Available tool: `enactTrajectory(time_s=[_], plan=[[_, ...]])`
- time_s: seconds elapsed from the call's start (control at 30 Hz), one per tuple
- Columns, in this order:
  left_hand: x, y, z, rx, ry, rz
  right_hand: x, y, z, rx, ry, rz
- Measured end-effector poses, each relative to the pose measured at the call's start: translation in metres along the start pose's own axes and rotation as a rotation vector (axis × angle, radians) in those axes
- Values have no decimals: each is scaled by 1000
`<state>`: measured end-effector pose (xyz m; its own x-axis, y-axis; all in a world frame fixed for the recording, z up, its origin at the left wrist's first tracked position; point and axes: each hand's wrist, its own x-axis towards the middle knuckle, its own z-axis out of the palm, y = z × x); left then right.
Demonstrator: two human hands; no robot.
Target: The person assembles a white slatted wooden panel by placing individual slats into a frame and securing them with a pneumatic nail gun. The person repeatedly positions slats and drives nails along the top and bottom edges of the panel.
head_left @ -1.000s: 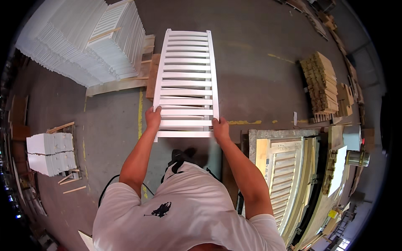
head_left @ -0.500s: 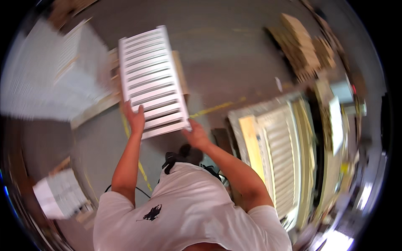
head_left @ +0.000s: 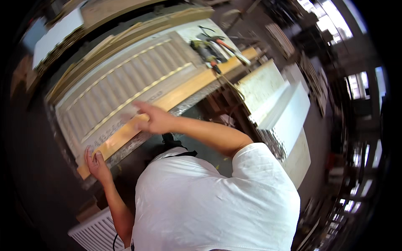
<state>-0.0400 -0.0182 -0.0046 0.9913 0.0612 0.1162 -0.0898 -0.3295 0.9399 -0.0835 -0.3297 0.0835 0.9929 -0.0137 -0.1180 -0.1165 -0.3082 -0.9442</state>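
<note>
My left hand (head_left: 99,166) rests at the near left end of a long light-wood strip (head_left: 180,93), thumb and fingers apart. The strip lies along the front edge of a workbench. Further along it, my right hand (head_left: 157,119) reaches over the strip with fingers spread, smeared by motion; I cannot tell whether it touches the wood. Behind the strip lies a slatted frame (head_left: 130,79) with pale strips along its sides. A white slatted panel (head_left: 95,231) is low at the left beside my left forearm, out of both hands.
Pliers and other hand tools (head_left: 215,48) lie at the bench's far right end. Right of the bench stands a stack of white panels (head_left: 289,113). More boards (head_left: 58,33) are stacked beyond the bench at the upper left.
My view has swung from the floor and pallets to the workbench. Both hands have let go of the white slatted panel and are now over the wood strip.
</note>
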Motion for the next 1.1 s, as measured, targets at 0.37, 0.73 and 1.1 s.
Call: enactTrajectory(time_s=[0.37, 0.73, 1.1], plan=[[39, 105, 171, 93, -390, 171, -198, 256, -377, -617, 1170, 1043], [33, 127, 243, 116, -612, 190, -284, 364, -390, -129, 1322, 1316], [1, 198, 341, -62, -898, 326, -197, 231, -330, 645, 1680, 352]])
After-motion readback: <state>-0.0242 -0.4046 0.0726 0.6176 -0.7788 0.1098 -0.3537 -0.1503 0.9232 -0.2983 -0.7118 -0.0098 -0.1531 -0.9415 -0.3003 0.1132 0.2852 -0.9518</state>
